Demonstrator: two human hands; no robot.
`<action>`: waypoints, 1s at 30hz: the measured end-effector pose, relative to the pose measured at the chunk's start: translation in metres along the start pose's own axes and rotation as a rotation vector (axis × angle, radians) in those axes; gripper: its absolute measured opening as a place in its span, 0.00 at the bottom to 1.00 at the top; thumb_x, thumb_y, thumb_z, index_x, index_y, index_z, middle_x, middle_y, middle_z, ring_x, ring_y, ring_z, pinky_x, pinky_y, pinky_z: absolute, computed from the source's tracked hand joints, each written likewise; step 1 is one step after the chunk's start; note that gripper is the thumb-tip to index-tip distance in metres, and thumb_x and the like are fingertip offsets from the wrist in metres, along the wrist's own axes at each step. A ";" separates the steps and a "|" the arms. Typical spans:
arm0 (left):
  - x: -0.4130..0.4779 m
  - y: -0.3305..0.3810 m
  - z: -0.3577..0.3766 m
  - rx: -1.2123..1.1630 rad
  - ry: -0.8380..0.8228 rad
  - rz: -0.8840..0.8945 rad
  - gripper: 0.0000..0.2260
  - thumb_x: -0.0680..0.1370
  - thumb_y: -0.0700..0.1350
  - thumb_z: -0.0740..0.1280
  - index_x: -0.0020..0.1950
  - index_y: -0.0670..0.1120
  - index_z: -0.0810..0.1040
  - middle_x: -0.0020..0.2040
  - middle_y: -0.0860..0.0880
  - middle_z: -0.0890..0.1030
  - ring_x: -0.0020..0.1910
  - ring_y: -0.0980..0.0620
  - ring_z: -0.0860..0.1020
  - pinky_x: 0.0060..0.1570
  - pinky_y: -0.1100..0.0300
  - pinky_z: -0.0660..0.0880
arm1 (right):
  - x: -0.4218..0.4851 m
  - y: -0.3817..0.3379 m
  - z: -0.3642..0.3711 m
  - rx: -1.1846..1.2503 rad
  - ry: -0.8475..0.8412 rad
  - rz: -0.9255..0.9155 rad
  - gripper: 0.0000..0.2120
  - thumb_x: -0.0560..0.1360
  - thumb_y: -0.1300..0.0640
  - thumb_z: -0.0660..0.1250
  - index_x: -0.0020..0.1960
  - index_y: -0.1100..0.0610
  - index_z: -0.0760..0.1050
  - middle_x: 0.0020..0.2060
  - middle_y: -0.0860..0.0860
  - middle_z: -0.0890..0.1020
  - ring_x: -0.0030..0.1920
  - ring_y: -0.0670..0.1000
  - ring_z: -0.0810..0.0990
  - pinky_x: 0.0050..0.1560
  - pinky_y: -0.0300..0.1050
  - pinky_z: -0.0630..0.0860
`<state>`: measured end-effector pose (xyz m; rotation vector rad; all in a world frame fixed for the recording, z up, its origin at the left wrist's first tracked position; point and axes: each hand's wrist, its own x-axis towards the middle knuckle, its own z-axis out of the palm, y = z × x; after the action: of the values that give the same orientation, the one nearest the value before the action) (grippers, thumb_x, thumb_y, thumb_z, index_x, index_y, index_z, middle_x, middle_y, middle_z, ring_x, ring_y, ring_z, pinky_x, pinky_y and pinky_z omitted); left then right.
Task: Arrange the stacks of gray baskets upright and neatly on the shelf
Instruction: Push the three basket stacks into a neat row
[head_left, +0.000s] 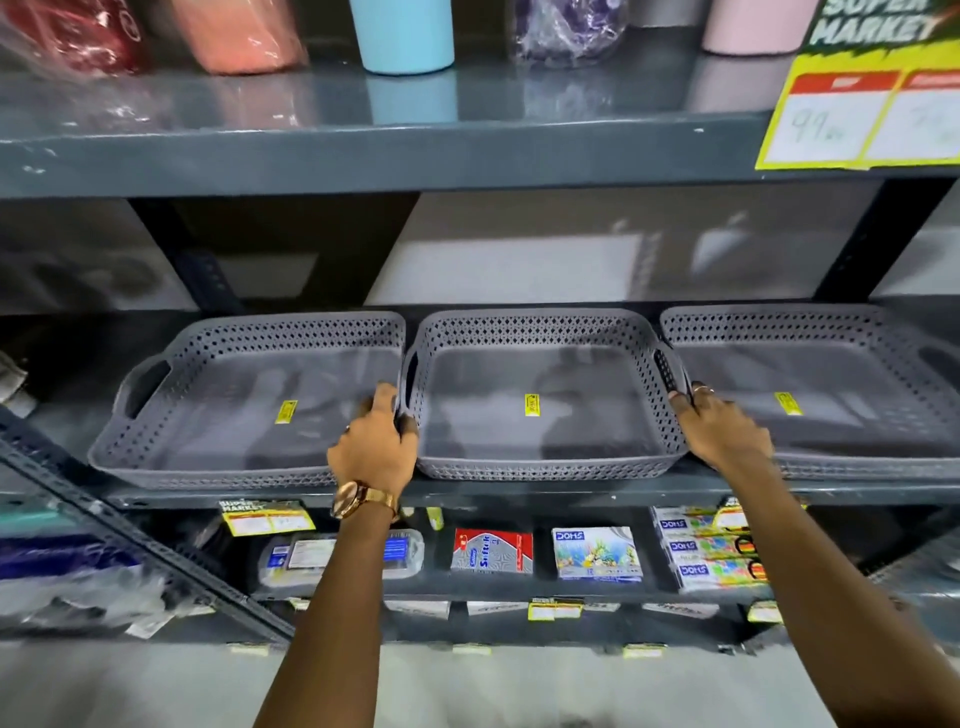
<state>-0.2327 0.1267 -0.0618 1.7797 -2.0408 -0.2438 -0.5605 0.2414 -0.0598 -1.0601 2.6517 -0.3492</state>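
Observation:
Three stacks of gray perforated baskets lie flat, side by side, on the dark middle shelf (519, 493). The left stack (228, 405) sits slightly skewed, the middle stack (540, 410) is square to the shelf front, and the right stack (831, 384) runs off the frame's right edge. Each top basket carries a small yellow sticker. My left hand (376, 447) grips the middle stack's left handle, thumb over the rim. My right hand (719, 431) holds the same stack's right handle, fingers curled between it and the right stack.
Above, a shelf (363, 150) holds a blue tumbler (402, 34), pink and wrapped items, and a yellow price sign (857, 119). Below are tissue packs (492, 551), paper packs (596, 553) and yellow price tags. A slanted metal brace (135, 540) crosses at lower left.

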 end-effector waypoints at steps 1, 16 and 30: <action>-0.004 -0.002 -0.001 -0.002 0.002 -0.005 0.17 0.78 0.48 0.61 0.67 0.51 0.68 0.53 0.39 0.81 0.49 0.35 0.80 0.49 0.42 0.76 | -0.003 0.002 0.001 -0.003 0.001 0.003 0.26 0.80 0.42 0.47 0.67 0.58 0.67 0.65 0.64 0.74 0.64 0.65 0.74 0.64 0.60 0.67; -0.010 -0.002 -0.010 0.003 -0.019 -0.015 0.17 0.78 0.49 0.61 0.67 0.52 0.67 0.55 0.41 0.81 0.49 0.37 0.81 0.49 0.44 0.77 | -0.018 0.006 0.000 0.025 0.018 -0.002 0.24 0.79 0.43 0.48 0.65 0.58 0.68 0.63 0.64 0.76 0.62 0.64 0.75 0.62 0.58 0.68; -0.010 -0.005 -0.008 0.026 -0.010 0.021 0.17 0.78 0.50 0.60 0.66 0.52 0.67 0.53 0.40 0.82 0.47 0.37 0.81 0.47 0.46 0.77 | -0.016 0.004 -0.002 -0.004 0.041 -0.024 0.23 0.78 0.45 0.50 0.62 0.60 0.70 0.62 0.64 0.77 0.60 0.64 0.76 0.58 0.57 0.69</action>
<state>-0.2242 0.1363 -0.0589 1.7757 -2.0777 -0.2213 -0.5526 0.2562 -0.0564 -1.0980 2.6790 -0.3750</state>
